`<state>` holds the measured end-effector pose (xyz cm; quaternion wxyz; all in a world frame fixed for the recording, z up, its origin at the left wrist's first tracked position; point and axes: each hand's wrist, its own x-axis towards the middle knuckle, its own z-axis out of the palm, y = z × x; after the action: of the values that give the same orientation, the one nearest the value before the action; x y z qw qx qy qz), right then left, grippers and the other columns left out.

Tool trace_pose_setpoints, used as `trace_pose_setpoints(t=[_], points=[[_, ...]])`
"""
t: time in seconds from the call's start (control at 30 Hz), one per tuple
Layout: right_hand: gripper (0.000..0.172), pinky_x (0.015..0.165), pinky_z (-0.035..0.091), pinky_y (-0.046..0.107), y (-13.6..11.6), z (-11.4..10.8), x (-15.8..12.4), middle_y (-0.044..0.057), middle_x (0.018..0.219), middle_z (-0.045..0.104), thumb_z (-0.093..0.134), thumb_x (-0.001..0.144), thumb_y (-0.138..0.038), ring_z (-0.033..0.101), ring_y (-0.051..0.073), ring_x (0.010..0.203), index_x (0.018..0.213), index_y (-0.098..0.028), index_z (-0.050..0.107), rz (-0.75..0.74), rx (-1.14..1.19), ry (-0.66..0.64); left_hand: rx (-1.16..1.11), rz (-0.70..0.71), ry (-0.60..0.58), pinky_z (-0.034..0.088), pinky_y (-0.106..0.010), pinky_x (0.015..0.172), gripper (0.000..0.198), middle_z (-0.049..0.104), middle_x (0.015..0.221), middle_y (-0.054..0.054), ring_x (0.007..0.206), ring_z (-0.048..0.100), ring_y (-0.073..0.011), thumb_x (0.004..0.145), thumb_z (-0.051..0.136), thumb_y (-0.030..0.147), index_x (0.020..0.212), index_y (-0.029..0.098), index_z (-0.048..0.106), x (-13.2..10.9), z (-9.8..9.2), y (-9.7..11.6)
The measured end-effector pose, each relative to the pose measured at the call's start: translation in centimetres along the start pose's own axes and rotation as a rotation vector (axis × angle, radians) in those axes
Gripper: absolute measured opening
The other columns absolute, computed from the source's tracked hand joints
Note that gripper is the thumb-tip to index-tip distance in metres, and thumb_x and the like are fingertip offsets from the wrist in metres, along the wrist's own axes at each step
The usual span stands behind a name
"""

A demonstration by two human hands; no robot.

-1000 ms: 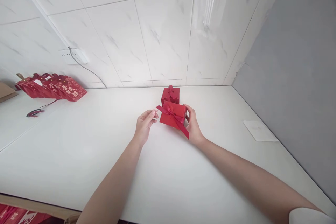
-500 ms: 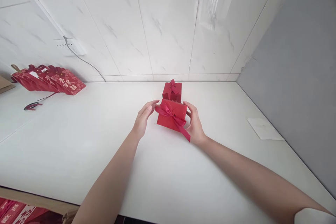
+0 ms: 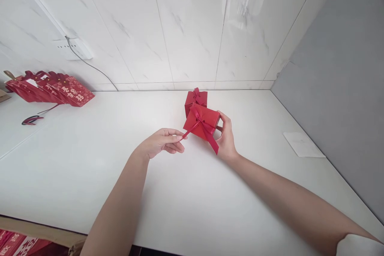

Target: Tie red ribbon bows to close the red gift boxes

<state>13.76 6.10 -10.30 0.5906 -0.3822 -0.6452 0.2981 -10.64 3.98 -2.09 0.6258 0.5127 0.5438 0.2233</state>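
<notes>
A red gift box with a bow on its top is tilted toward me. My right hand grips its right side, thumb and fingers around the edge. One tail of the red ribbon is stretched out to the lower left, its end pinched between the thumb and fingers of my left hand. The other tail hangs loose over the front right of the box. Just behind stands a second red gift box with its own bow, partly hidden by the nearer one.
Red bags or cards with white lettering lie grouped at the back left, near scissors. A cardboard box with red packages sits at the lower left. A white square lies near the grey partition on the right.
My left hand has moved from beside the box down toward me and taken hold of a ribbon tail, now drawn straight. The held box has shifted slightly right and turned.
</notes>
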Motion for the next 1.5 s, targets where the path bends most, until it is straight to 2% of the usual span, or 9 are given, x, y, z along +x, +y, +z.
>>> trace_pose_setpoints(t=[0.3,0.5,0.63,0.73,0.87,0.97,1.23,1.37,1.5], points=[[0.095,0.097,0.055,0.047,0.2,-0.1,-0.4,0.012,0.15,0.036,0.085,0.067,-0.031,0.043,0.031,0.136,0.145,-0.034,0.03,-0.015,0.064,-0.084,0.199,-0.006,-0.153,0.055,-0.031,0.084,0.026,0.079,0.1,-0.007,0.095,0.072,-0.0221,0.072,0.081,0.048,0.084,0.024,0.081,1.9,2.2,-0.9],[0.096,0.098,0.055,0.049,0.1,-0.2,-0.4,0.012,0.15,0.036,0.086,0.068,-0.034,0.042,0.032,0.137,0.146,-0.035,0.03,-0.031,0.043,-0.119,0.203,-0.06,-0.277,0.057,-0.033,0.08,0.022,0.078,0.106,-0.008,0.094,0.073,-0.0246,0.068,0.082,0.039,0.085,0.025,0.082,2.2,0.6,-2.1],[0.098,0.1,0.054,0.05,0.2,-0.2,-0.4,0.013,0.15,0.035,0.086,0.069,-0.035,0.041,0.032,0.138,0.148,-0.035,0.028,-0.058,0.056,-0.146,0.101,0.051,0.084,0.057,-0.036,0.075,0.023,0.077,0.101,-0.011,0.085,0.073,-0.0257,0.071,0.078,0.038,0.086,0.021,0.079,1.9,-1.6,-2.2],[0.098,0.101,0.053,0.05,0.1,-0.1,-0.5,0.014,0.149,0.036,0.086,0.069,-0.037,0.043,0.032,0.137,0.149,-0.034,0.028,-0.092,0.062,-0.205,-0.002,0.261,0.403,0.054,-0.038,0.091,0.03,0.071,0.119,-0.009,0.109,0.067,-0.0254,0.084,0.065,0.048,0.099,0.023,0.072,2.1,-2.1,-2.0],[0.099,0.102,0.053,0.051,0.1,-0.1,-0.6,0.015,0.15,0.036,0.086,0.07,-0.041,0.04,0.034,0.14,0.15,-0.033,0.028,-0.126,0.059,-0.304,-0.097,0.525,0.23,0.046,-0.044,0.106,0.052,0.057,0.14,-0.01,0.132,0.051,-0.0298,0.088,0.057,0.061,0.126,0.025,0.062,2.3,-0.2,-1.5],[0.103,0.1,0.055,0.05,0.2,-0.2,-0.7,0.015,0.15,0.036,0.086,0.069,-0.041,0.04,0.034,0.14,0.152,-0.033,0.025,-0.143,0.064,-0.327,-0.068,0.494,0.088,0.049,-0.045,0.102,0.062,0.057,0.139,-0.01,0.123,0.057,-0.0308,0.08,0.073,0.051,0.134,0.029,0.054,2.4,1.8,-1.4],[0.083,0.118,0.038,0.055,1.0,-0.3,-0.4,0.011,0.158,0.037,0.074,0.085,-0.038,0.035,0.031,0.147,0.155,-0.032,0.028,-0.203,-0.076,-0.318,-0.13,0.435,0.27,0.048,-0.041,0.099,0.048,0.06,0.126,-0.006,0.121,0.056,-0.0266,0.077,0.08,0.038,0.116,0.025,0.055,3.3,3.1,-2.0],[0.05,0.102,0.055,0.048,1.7,0.0,-0.6,0.01,0.133,0.063,0.063,0.093,-0.033,0.062,0.028,0.121,0.14,-0.029,0.049,-0.155,-0.091,-0.273,-0.196,0.501,0.421,0.045,-0.038,0.101,0.044,0.06,0.125,-0.004,0.123,0.054,-0.0238,0.079,0.077,0.039,0.114,0.025,0.055,3.8,3.6,-2.2],[0.047,0.096,0.058,0.047,1.5,0.0,-0.8,0.01,0.126,0.067,0.064,0.091,-0.034,0.065,0.028,0.112,0.136,-0.026,0.051,-0.135,-0.131,-0.31,-0.335,0.45,0.509,0.051,-0.037,0.091,0.04,0.064,0.114,-0.005,0.109,0.062,-0.0232,0.082,0.072,0.05,0.107,0.023,0.056,3.7,4.7,-1.8]])
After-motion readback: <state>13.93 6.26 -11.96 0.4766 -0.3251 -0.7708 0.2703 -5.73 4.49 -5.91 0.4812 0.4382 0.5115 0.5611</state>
